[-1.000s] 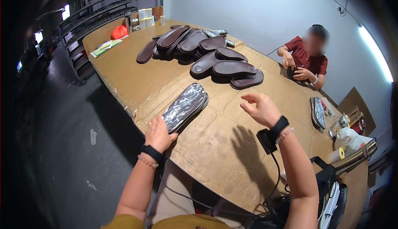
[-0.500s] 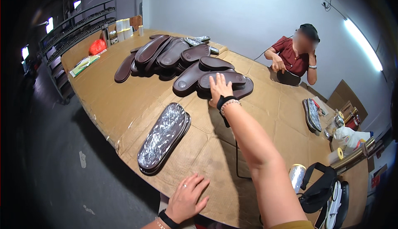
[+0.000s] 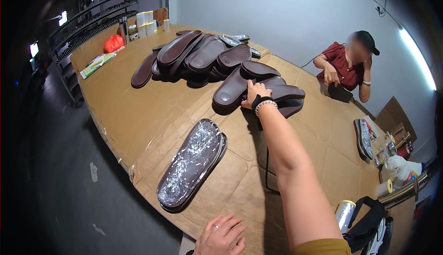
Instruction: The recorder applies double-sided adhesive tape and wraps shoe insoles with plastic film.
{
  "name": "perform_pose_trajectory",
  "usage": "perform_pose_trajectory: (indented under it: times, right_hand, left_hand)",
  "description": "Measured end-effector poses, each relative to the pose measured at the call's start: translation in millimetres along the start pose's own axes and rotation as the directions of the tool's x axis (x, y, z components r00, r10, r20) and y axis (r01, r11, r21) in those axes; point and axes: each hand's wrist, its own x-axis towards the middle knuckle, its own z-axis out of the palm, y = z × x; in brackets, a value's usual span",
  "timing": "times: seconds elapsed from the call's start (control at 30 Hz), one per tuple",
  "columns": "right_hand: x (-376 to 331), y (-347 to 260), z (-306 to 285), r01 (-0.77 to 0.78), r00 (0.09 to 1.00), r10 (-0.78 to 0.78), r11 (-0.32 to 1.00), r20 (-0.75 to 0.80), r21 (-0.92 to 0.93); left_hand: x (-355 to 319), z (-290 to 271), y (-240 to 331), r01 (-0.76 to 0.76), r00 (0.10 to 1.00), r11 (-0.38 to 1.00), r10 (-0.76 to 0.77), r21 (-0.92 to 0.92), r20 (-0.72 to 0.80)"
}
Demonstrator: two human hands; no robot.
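Note:
My right hand (image 3: pixel 256 93) reaches out to the nearer right group of dark brown shoe soles. Its fingers bend over the heel end of one shoe sole (image 3: pixel 288 92), hiding that end. Just left of the hand lies another brown sole (image 3: pixel 230 91), with a further one (image 3: pixel 260 69) across its top. Close to the near table edge, my left hand (image 3: pixel 221 237) rests with fingers spread, holding nothing. Ahead and to its left sits a stack of soles (image 3: pixel 191 165), its top covered in shiny clear film.
A larger heap of brown soles (image 3: pixel 203 54) spreads across the far table. Opposite sits a person (image 3: pixel 348 66) in a dark red shirt, holding a dark sole. Film-covered soles (image 3: pixel 363 139), a film roll (image 3: pixel 344 213) and a black strap (image 3: pixel 369 222) lie at right. A red bag (image 3: pixel 114 43) stands far left.
My right hand has gone from lying flat on a sole to bending its fingers at the end of it. That sole has turned and shifted right. The view has swung slightly left.

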Motion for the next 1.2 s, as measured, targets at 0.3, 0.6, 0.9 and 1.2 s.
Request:
perform_pose_trajectory:
  times: [0.3,0.6,0.9,1.2]
  right_hand:
    - [-101.9,67.1,1.3,0.167,0.985,-0.168,0.986,-0.043,-0.028]
    - [-252.8,109.4,1.9,0.204,0.969,-0.190,0.975,-0.157,0.082]
    - [-375.9,151.8,-40.7,0.201,0.953,-0.096,0.909,-0.286,0.365]
    - [-481.7,240.8,-43.2,-0.407,0.912,0.399,0.843,0.100,0.352]
  left_hand:
    - [0.2,-4.6,-4.3,-0.043,0.999,0.998,0.044,0.040,-0.007]
    - [-6.6,2.7,-9.2,-0.042,0.999,0.999,0.042,0.015,0.021]
    - [-1.9,1.9,-13.3,-0.073,0.997,0.997,0.072,0.010,0.039]
    - [31.5,-19.3,-3.9,0.350,0.934,0.905,-0.319,-0.243,0.159]
